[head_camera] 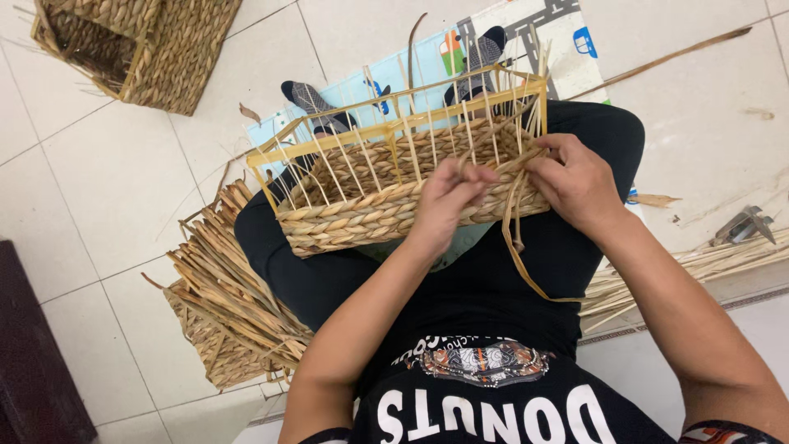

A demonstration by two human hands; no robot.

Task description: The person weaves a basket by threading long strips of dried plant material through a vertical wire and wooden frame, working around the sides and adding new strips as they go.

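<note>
Starting at the far left, a dark cabinet [33, 345] edge pokes into view, and up in the top corner sits a finished woven basket [140, 45] on the tiled floor [107, 173]. Next over, by the person's left knee, there's a messy pile of dried straw [226, 300] with a flat woven piece under it.

Middle of the shot is the main thing: a half-woven basket [370, 205] resting on the person's lap, tilted a bit toward the camera. The lower walls are braided, and the upper part is just a yellow wire frame [394, 127] with thin upright strands poking through. Socked feet [316, 103] stick out beyond it on a colourful play mat [567, 41].

The left hand [448, 201] is on the near wall of the basket, fingers curled narrow and pinching the braid right at the rim. Just beside it, the right hand [579, 185] is on the basket's right corner, fingers closed around a loose strand [518, 247] that loops down over the black trousers.

Further right, more straw [699, 267] lies along the floor, with a metal tool [744, 226] near it, and one long reed [666, 57] is up near the top edge.
</note>
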